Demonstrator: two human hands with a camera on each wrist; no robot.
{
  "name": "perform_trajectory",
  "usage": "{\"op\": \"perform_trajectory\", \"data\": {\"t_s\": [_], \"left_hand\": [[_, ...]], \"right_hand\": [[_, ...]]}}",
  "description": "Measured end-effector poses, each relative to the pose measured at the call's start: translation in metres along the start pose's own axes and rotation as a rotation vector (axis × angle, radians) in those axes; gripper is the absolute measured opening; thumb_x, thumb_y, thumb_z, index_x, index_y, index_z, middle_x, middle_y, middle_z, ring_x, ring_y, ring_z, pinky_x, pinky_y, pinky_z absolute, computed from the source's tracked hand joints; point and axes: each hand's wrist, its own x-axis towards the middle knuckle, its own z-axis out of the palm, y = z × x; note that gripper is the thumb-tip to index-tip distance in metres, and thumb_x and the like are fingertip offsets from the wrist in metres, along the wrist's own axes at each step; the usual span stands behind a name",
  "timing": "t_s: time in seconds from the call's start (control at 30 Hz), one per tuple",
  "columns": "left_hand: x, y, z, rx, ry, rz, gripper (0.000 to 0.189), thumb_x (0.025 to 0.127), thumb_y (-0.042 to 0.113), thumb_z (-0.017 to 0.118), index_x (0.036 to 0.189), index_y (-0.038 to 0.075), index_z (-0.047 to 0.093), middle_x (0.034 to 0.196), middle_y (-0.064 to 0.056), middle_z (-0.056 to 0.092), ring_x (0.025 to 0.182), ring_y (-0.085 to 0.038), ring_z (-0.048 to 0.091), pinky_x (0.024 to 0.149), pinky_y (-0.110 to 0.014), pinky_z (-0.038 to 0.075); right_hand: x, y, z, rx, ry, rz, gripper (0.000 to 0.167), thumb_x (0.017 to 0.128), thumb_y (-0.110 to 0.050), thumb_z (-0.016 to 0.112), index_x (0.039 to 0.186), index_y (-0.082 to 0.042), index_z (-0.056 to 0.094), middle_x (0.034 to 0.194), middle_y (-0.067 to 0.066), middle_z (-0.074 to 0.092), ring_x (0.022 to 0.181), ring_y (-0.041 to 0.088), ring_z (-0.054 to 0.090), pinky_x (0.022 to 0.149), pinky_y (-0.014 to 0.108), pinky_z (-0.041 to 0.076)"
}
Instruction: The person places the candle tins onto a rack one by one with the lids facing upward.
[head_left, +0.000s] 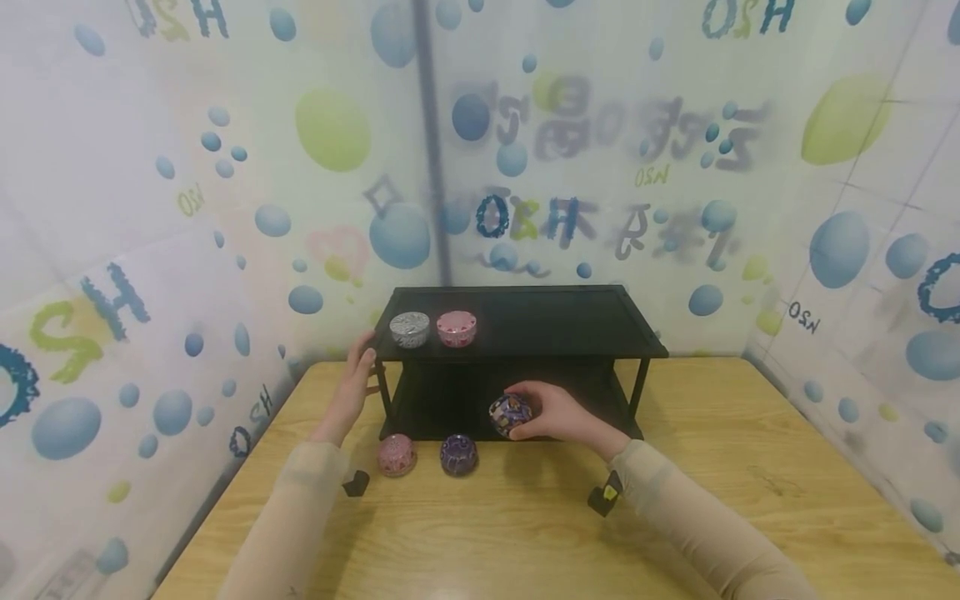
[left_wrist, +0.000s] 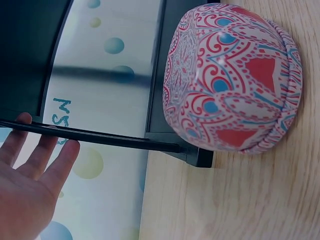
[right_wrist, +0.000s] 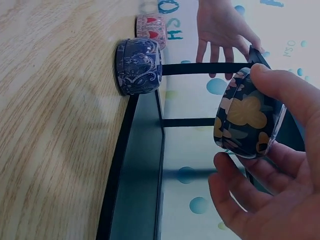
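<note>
My right hand (head_left: 558, 412) pinches a small round tin (right_wrist: 247, 117) between thumb and fingers, in front of the lower level of a black two-tier rack (head_left: 540, 321). The tin is dark with yellow and pink flowers. My left hand (head_left: 356, 385) is at the rack's left end, its extended fingers (left_wrist: 60, 162) against the thin black post. On the table before the rack stand a pink-and-red patterned tin (left_wrist: 235, 80) and a dark purple-blue patterned tin (right_wrist: 139, 66). A silver-grey tin (head_left: 409, 330) and another pink tin (head_left: 457, 329) sit on the upper shelf, at its left.
The rack stands at the back of a light wooden table (head_left: 480, 533). Behind and on both sides hangs a pale curtain (head_left: 330, 192) with blue and green dots and lettering. Small black wrist-camera pieces (head_left: 356, 483) show below my wrists.
</note>
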Motion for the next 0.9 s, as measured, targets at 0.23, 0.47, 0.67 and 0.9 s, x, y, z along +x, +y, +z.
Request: {"op": "perform_trajectory", "data": {"t_s": [0.23, 0.47, 0.67, 0.9], "left_hand": [[0.003, -0.008, 0.0, 0.01, 0.02, 0.013, 0.06, 0.104, 0.046, 0.03, 0.155, 0.021, 0.011, 0.159, -0.015, 0.005, 0.129, -0.05, 0.031, 0.099, -0.067, 0.033], [0.002, -0.008, 0.001, 0.023, 0.028, 0.011, 0.06, 0.104, 0.046, 0.03, 0.155, 0.02, 0.011, 0.159, -0.015, 0.007, 0.129, -0.05, 0.032, 0.099, -0.067, 0.034], [0.001, -0.008, 0.0, 0.024, 0.025, 0.002, 0.059, 0.104, 0.045, 0.03, 0.155, 0.021, 0.011, 0.159, -0.014, 0.007, 0.13, -0.05, 0.031, 0.1, -0.067, 0.034], [-0.006, 0.011, 0.003, 0.007, 0.0, -0.009, 0.057, 0.106, 0.036, 0.028, 0.156, 0.015, 0.008, 0.159, -0.018, 0.003, 0.132, -0.052, 0.028, 0.101, -0.067, 0.031]], "right_hand": [[0.001, -0.002, -0.002, 0.022, 0.017, -0.001, 0.064, 0.07, -0.025, 0.087, 0.126, -0.008, 0.061, 0.114, 0.006, 0.065, 0.096, 0.018, 0.062, 0.083, 0.035, 0.052], [0.003, -0.003, -0.002, 0.014, 0.033, 0.006, 0.064, 0.069, -0.024, 0.087, 0.126, -0.009, 0.062, 0.11, 0.004, 0.066, 0.094, 0.017, 0.062, 0.082, 0.034, 0.051], [0.003, -0.003, -0.003, 0.02, 0.039, 0.007, 0.064, 0.069, -0.025, 0.087, 0.125, -0.008, 0.061, 0.107, 0.004, 0.066, 0.091, 0.016, 0.062, 0.081, 0.034, 0.052], [0.002, -0.005, -0.004, 0.04, 0.048, 0.021, 0.063, 0.069, -0.025, 0.087, 0.124, -0.008, 0.061, 0.106, 0.004, 0.065, 0.091, 0.017, 0.063, 0.077, 0.033, 0.054]]}}
